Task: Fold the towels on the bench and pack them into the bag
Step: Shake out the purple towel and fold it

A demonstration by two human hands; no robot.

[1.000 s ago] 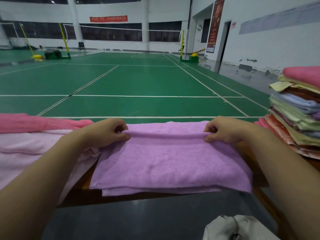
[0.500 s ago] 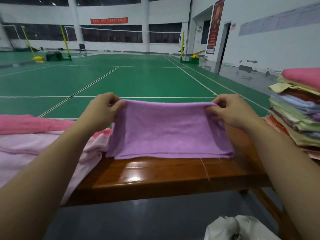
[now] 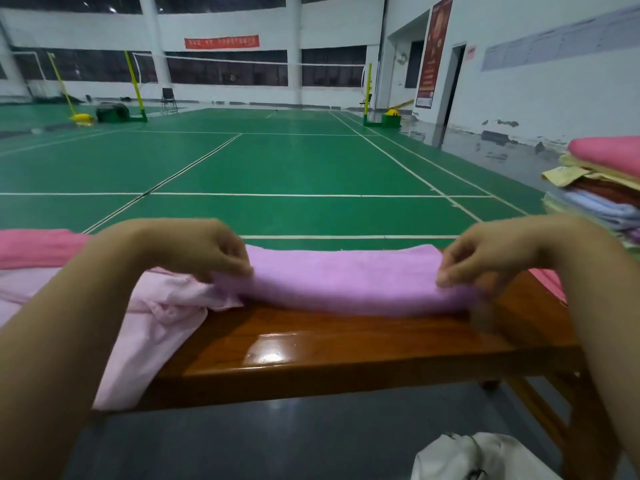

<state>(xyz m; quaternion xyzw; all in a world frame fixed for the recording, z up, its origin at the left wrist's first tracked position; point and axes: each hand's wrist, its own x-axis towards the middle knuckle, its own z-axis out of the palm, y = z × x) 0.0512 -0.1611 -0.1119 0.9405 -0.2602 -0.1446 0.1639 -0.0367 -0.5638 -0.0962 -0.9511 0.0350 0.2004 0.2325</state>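
The white bag (image 3: pixel 481 457) and towel stack (image 3: pixel 602 188) are cut off by the frame's edges.

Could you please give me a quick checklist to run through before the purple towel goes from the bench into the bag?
1. Left hand pinches its end of the purple towel: ok.
2. Right hand pinches the other end: ok.
3. Towel folded to a narrow strip on the bench: ok; whether the edges line up: cannot tell.
4. Towel free of the pale pink cloth: not ok, they touch at the left end.
5. White bag open and ready: cannot tell, only partly in view.
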